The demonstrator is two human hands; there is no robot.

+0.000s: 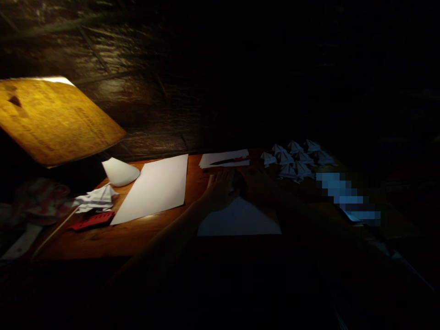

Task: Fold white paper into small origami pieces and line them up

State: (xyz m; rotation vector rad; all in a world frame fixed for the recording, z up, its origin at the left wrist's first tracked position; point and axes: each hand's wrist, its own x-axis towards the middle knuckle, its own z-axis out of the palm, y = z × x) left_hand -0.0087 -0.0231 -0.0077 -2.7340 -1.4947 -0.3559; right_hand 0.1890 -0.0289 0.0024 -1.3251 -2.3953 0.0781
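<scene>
A sheet of white paper (239, 221) lies in front of me at the table's near edge, its far part under my hands and looking folded over. My left hand (220, 185) rests on the paper's far left side, fingers stretched forward and flat. Beside it, on the far right side, my right hand (254, 179) touches the paper. Deep shadow hides most of the right hand's fingers. Just beyond both hands, a knife with a red and black handle (237, 160) lies on a small stack of white paper (225, 156).
A large blank sheet (154, 188) lies left on the wooden table (103, 243). Several folded paper shapes (295, 158) stand at back right. Far left are another folded paper piece (98, 198), a red object (92, 221), a curled white paper (120, 172) and a yellow lit panel (58, 121).
</scene>
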